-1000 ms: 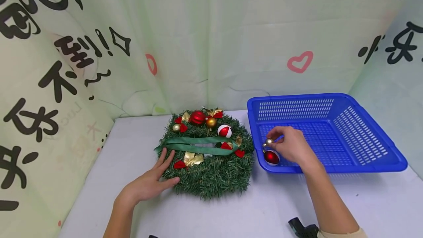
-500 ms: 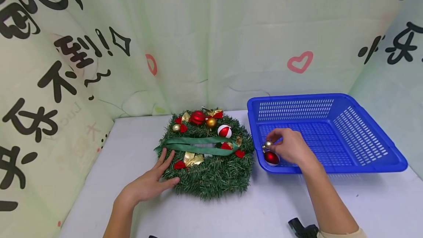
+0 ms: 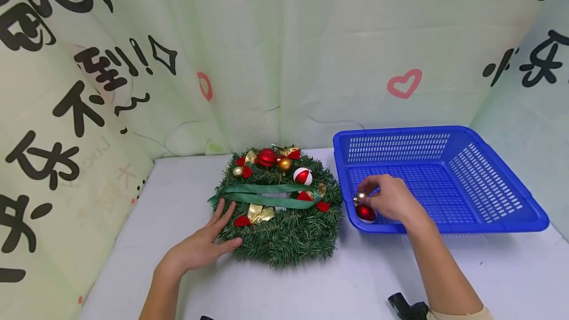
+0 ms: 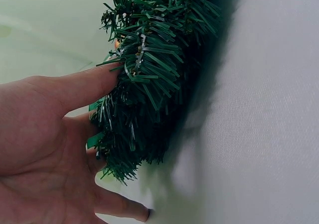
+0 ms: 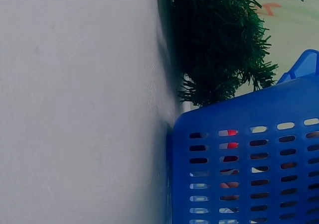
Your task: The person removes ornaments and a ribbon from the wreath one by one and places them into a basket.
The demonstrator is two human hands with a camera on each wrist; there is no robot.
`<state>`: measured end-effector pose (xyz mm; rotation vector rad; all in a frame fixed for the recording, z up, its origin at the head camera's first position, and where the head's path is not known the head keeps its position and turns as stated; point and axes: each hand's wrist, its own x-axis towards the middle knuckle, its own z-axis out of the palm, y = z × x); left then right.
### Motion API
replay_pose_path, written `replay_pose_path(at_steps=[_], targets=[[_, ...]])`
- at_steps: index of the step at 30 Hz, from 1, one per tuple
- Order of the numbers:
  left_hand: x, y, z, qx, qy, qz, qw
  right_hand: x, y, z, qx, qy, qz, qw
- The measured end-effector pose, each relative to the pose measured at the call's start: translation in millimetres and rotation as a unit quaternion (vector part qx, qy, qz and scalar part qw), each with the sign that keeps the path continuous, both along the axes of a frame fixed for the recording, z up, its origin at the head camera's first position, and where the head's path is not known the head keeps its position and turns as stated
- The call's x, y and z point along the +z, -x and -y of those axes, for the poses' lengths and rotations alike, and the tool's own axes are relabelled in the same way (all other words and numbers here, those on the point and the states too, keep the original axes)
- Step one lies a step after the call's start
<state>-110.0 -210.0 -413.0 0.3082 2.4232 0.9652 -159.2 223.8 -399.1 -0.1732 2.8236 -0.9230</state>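
A green Christmas wreath (image 3: 284, 246) lies on the table, with red, gold and white-and-red balls, gold and red bows and a green ribbon (image 3: 266, 194) across its middle. My left hand (image 3: 195, 251) rests on its left side, fingers spread and straight; in the left wrist view the thumb (image 4: 94, 87) touches the needles. Inside the blue basket (image 3: 444, 227), at its near left corner, my right hand (image 3: 393, 199) pinches a small gold ball (image 3: 360, 195). Just below that sits a red-and-white ball (image 3: 366, 213). From the right wrist, the basket wall hides most of the hand.
The basket's left rim stands close beside the wreath's right side. Behind the table hangs a pale green curtain (image 3: 311, 63) with black writing. A black device (image 3: 406, 307) shows at the right forearm, near the bottom edge.
My right hand has lowered slightly, bringing the small gold ball nearer to the red-and-white ball. The left hand and the wreath have stayed in place.
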Motion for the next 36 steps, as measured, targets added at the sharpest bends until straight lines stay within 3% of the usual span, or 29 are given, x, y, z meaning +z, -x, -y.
replay_pose_path(at_steps=[16,24,36], targets=[[0.0,0.0,0.0,-0.002,0.003,0.003,1.0000,-1.2,-1.5,1,0.003,-0.002,0.009,1.0000],[-1.0,0.6,0.7,-0.001,0.003,0.000,1.0000,2.2,-1.7,0,0.002,0.009,-0.005,0.9999],[0.0,0.8,0.3,0.000,-0.001,0.000,1.0000,12.1,-4.4,5,-0.031,0.025,-0.049,0.9980]])
